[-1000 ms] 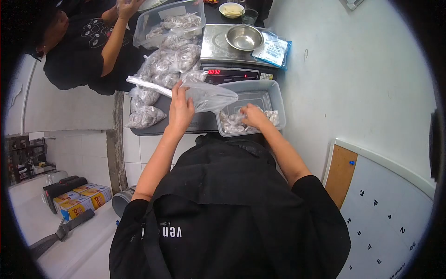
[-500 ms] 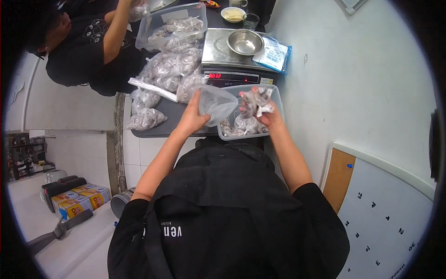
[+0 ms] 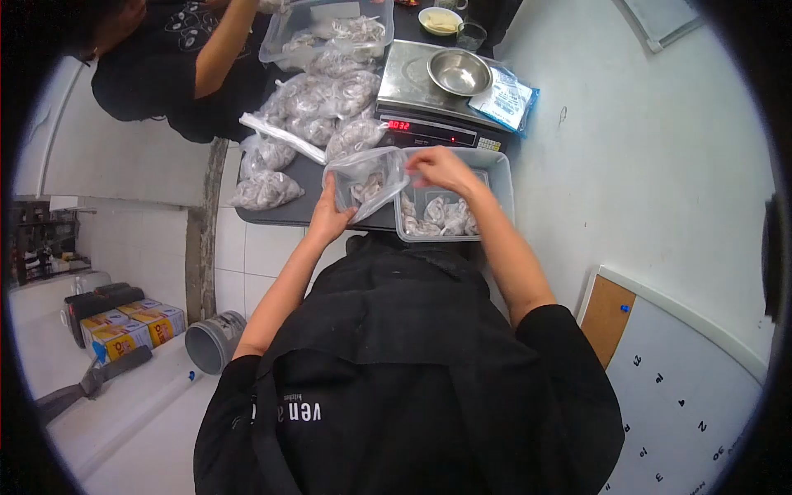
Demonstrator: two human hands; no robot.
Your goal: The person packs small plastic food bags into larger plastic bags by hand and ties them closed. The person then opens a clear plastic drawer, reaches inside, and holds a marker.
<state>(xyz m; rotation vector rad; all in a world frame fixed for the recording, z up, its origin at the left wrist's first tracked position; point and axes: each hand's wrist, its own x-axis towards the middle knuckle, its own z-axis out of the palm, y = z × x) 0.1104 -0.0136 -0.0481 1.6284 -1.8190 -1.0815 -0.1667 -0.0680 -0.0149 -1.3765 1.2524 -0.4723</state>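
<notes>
My left hand (image 3: 330,218) is closed on the side of a clear plastic bag (image 3: 386,194), whose mouth is held wide. Inside the bag lies a small heap of greyish-brown pieces in clear wrap (image 3: 366,188). My right hand (image 3: 444,170) hangs over the far part of a clear plastic tub (image 3: 505,202). Its fingers are apart beside the bag's mouth, with nothing visible in them. Several more wrapped pieces (image 3: 445,216) lie along the near side of the tub.
Behind the tub, a digital scale (image 3: 437,132) carries a steel bowl (image 3: 459,72) and a blue-white packet (image 3: 505,101). Several filled bags (image 3: 309,107) and a second tub (image 3: 285,58) crowd the table's left. A co-worker's arm (image 3: 227,54) is at upper left. A wall rises at right.
My right hand has let go of its handful of wrapped pieces and shifted left towards the bag's mouth. Pieces now lie in the bag. The view has shifted slightly.
</notes>
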